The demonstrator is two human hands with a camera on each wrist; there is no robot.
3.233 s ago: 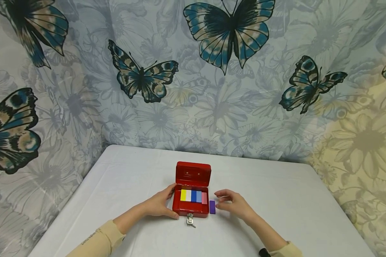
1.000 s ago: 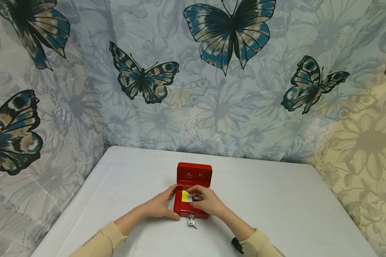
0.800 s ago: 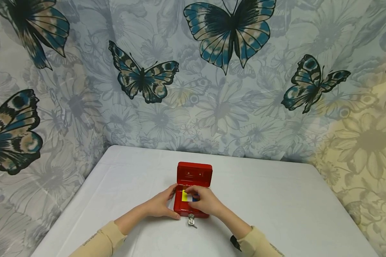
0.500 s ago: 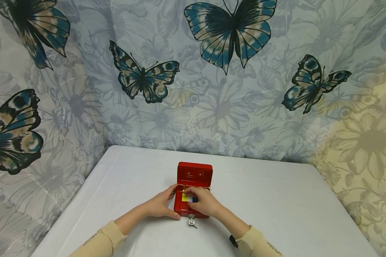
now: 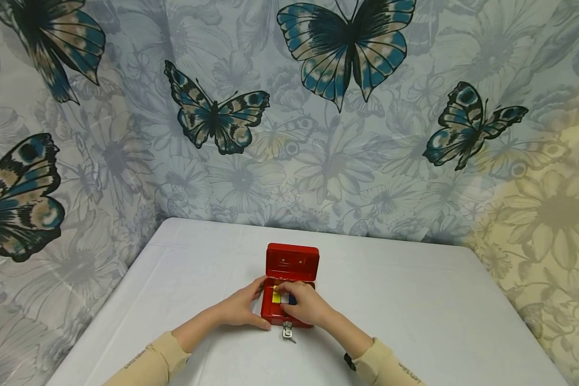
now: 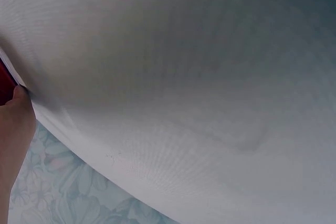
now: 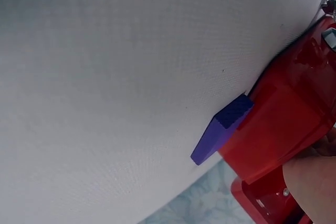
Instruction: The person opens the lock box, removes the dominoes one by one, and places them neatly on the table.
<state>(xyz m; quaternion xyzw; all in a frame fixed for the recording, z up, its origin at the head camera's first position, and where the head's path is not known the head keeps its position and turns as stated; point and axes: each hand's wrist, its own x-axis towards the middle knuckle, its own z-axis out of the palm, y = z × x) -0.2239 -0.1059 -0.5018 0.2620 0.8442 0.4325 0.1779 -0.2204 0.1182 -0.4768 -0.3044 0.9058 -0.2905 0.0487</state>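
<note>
A red metal cash box (image 5: 270, 310) stands on the table with its lid raised. My left hand (image 5: 241, 306) grips its left end, thumb at the front corner and fingers toward the back. Inside lies a row of flat coloured blocks: a yellow block (image 5: 276, 298), a white block (image 5: 284, 299) and part of a dark blue block (image 5: 292, 300) show. My right hand (image 5: 310, 304) reaches in over the row, thumb at its front edge and fingertips at its back edge; its palm hides the other blocks. In the right wrist view a purple block (image 7: 216, 135) lies outside, beside the box.
A silver lock with a key (image 5: 287, 331) hangs at the front of the box. The upright lid (image 5: 292, 261) stands behind my right hand. White cloth covers the table (image 5: 405, 300), and a butterfly-print curtain (image 5: 333, 166) hangs along its far edge.
My right hand has moved left, from beside the purple block into the box, and its fingers have closed over the block row. The left hand has stayed on the box.
</note>
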